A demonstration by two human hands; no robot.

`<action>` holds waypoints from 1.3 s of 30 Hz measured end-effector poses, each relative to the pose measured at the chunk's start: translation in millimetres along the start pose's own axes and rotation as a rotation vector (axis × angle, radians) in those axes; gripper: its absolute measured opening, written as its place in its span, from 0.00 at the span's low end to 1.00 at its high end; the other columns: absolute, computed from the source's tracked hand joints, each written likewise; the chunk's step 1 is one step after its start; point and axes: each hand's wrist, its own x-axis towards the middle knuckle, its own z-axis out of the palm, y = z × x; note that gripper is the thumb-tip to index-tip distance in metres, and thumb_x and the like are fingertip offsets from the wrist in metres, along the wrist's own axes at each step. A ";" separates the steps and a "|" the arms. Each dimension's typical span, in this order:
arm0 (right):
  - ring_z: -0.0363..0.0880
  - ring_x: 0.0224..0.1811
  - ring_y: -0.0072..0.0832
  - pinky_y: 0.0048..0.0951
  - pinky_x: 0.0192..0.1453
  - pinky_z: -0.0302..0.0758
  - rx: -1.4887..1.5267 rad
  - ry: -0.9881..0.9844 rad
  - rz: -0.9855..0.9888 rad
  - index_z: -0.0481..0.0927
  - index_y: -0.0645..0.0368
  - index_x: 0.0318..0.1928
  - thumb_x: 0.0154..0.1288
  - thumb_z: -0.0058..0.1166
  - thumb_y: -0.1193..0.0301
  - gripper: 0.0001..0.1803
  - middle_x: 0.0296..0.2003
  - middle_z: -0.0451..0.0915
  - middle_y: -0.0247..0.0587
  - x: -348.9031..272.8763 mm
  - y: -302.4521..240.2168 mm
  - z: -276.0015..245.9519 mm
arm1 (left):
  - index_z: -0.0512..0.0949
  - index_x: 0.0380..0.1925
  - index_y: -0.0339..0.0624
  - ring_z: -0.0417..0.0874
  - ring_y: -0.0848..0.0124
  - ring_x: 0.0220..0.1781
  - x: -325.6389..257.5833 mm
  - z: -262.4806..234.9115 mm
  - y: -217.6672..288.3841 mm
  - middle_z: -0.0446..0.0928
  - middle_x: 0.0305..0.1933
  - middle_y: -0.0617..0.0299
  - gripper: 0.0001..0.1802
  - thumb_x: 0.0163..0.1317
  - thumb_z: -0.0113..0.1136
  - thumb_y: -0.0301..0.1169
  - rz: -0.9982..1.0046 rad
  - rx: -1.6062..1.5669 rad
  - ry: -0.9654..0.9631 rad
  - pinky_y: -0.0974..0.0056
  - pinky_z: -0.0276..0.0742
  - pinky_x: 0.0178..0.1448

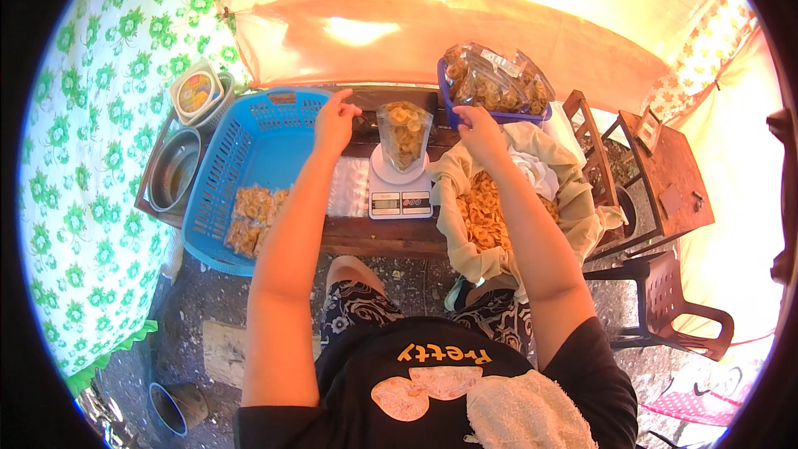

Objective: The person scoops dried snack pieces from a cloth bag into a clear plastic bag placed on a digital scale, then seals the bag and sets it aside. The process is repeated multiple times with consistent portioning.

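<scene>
Small clear packets (256, 218) lie at the near end of a blue basket (266, 150), left, while loose yellow chips (485, 214) fill a cloth-lined container (453, 243), right. Between them, a clear pouch (405, 137) of chips stands upright on a white scale (401, 203); a true reading likely calls for the pouch centred and untouched. Flanking it, a left hand (334, 123) and a right hand (482, 135) hover empty, clamped on nothing. Behind, filled bags (497, 81) crowd a blue tub (445, 86).
</scene>
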 end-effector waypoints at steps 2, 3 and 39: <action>0.79 0.41 0.37 0.35 0.48 0.75 0.081 -0.091 0.037 0.80 0.56 0.49 0.59 0.57 0.73 0.15 0.42 0.78 0.43 2.1 -2.4 6.0 | 0.75 0.52 0.38 0.81 0.67 0.45 -2.9 5.2 -3.7 0.82 0.43 0.54 0.18 0.61 0.57 0.25 0.069 -0.011 0.028 0.63 0.75 0.50; 0.79 0.42 0.35 0.33 0.48 0.76 0.099 -0.119 0.065 0.80 0.57 0.49 0.58 0.58 0.73 0.16 0.41 0.79 0.42 2.4 -5.0 8.7 | 0.74 0.54 0.39 0.80 0.67 0.45 -3.9 9.1 -5.2 0.81 0.44 0.54 0.19 0.61 0.56 0.24 0.072 -0.006 0.016 0.63 0.75 0.50; 0.76 0.38 0.19 0.23 0.43 0.74 0.755 -0.472 0.720 0.76 0.59 0.50 0.66 0.54 0.74 0.12 0.31 0.77 0.28 -139.5 77.1 -136.4 | 0.80 0.30 0.34 0.84 0.54 0.35 -144.3 201.0 64.9 0.82 0.34 0.47 0.06 0.50 0.61 0.24 0.372 0.875 -0.994 0.55 0.79 0.34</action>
